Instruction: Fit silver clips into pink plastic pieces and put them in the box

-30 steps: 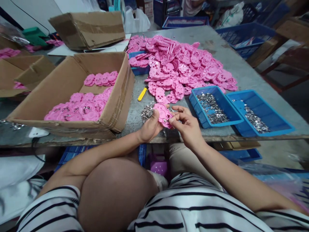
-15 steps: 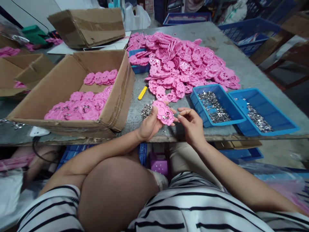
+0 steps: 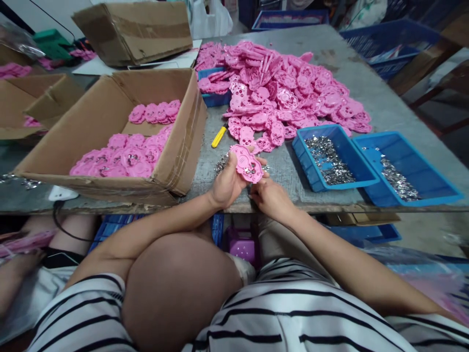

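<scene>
My left hand [image 3: 227,185] grips a pink plastic piece [image 3: 246,164] by its edge, thumb on top and fingers underneath. Small shiny metal parts sit in the lower half of that piece. Just below its right edge is my right hand [image 3: 273,198], fingers curled and pressed together close to the table's front edge; whatever they hold is hidden. Behind my left hand lies a small heap of metal parts [image 3: 221,165], partly covered. A large pile of similar pink pieces [image 3: 286,90] spreads over the table beyond both hands.
A cardboard box [image 3: 183,146] with rows of pink pieces stands left. To the right are two blue trays [image 3: 311,178] of metal parts. A yellow-handled tool [image 3: 219,137] lies near the pile. Another person's arm [image 3: 18,274] shows at far left.
My right hand has moved left and down, from beside the pink piece to just under its lower edge. My left hand still holds the piece. The view has shifted slightly.
</scene>
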Action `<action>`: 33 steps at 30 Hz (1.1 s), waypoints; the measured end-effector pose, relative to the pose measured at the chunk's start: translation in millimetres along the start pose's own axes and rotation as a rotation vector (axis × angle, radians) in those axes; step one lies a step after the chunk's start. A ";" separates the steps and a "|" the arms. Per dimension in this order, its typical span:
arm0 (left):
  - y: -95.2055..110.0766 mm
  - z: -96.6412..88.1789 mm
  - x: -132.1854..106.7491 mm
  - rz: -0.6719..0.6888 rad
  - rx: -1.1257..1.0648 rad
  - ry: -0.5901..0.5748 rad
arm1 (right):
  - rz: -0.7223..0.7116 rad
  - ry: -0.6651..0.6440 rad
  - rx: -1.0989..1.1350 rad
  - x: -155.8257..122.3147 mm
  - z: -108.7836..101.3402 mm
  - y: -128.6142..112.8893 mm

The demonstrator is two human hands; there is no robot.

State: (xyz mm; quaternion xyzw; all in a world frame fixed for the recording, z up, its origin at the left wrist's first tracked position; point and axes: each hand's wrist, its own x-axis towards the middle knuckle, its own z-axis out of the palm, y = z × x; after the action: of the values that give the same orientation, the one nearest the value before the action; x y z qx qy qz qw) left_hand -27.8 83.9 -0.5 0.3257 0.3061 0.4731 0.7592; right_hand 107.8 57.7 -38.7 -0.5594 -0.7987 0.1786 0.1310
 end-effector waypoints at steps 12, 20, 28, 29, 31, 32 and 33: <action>-0.1 -2.2 2.5 -0.096 0.069 -0.052 | 0.286 0.280 0.761 3.7 -40.4 41.1; -6.6 -9.2 4.1 -0.284 0.224 -0.148 | 0.351 0.159 1.265 -4.6 -60.4 11.8; -13.1 -9.7 6.3 -0.262 0.243 -0.212 | 0.235 0.272 0.985 -9.2 -43.0 -9.8; -13.7 -9.6 6.8 -0.256 0.237 -0.216 | 0.238 0.311 0.964 -9.4 -39.6 -10.5; -14.9 -10.1 7.5 -0.241 0.225 -0.225 | 0.246 0.370 0.955 -9.5 -33.6 -11.0; -15.4 -10.6 7.8 -0.231 0.220 -0.229 | 0.250 0.386 0.962 -9.6 -31.2 -11.1; -15.8 -11.2 8.1 -0.219 0.216 -0.233 | 0.253 0.394 0.975 -9.6 -29.3 -11.1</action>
State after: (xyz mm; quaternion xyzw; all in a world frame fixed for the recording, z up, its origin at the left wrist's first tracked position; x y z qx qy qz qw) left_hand -25.3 88.3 -20.9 0.4226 0.2989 0.3112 0.7970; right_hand 113.7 49.3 -7.6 -0.5485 -0.5097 0.4348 0.5003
